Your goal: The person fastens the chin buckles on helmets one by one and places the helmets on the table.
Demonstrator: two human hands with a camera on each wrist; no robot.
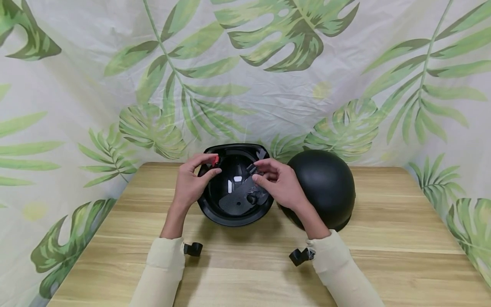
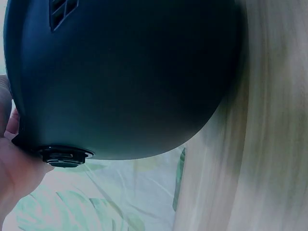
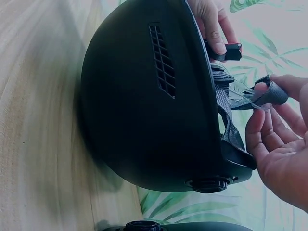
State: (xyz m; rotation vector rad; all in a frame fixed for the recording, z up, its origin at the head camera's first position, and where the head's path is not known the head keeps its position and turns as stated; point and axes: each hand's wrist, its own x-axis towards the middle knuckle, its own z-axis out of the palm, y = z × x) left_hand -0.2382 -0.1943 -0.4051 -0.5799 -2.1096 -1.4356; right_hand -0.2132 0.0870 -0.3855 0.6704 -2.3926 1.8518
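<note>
An upturned black helmet [image 1: 235, 219] rests on the table with its hollow side up, grey padding and straps inside. At its left rim the left hand [image 1: 192, 181] pinches a red and black buckle [image 1: 215, 161], also seen in the right wrist view as a buckle [image 3: 232, 51]. The right hand [image 1: 281, 183] pinches a grey strap [image 3: 272, 95] with a dark clip at the right side of the opening. In the left wrist view the helmet's shell [image 2: 125, 82] hides most of the left hand [image 2: 19, 173].
A second black helmet [image 1: 324, 187] sits dome up just right of the first, close to the right forearm. The wooden table [image 1: 245, 273] meets a leaf-patterned cloth [image 1: 268, 98] behind. Small black devices [image 1: 193, 249] are on both wrists.
</note>
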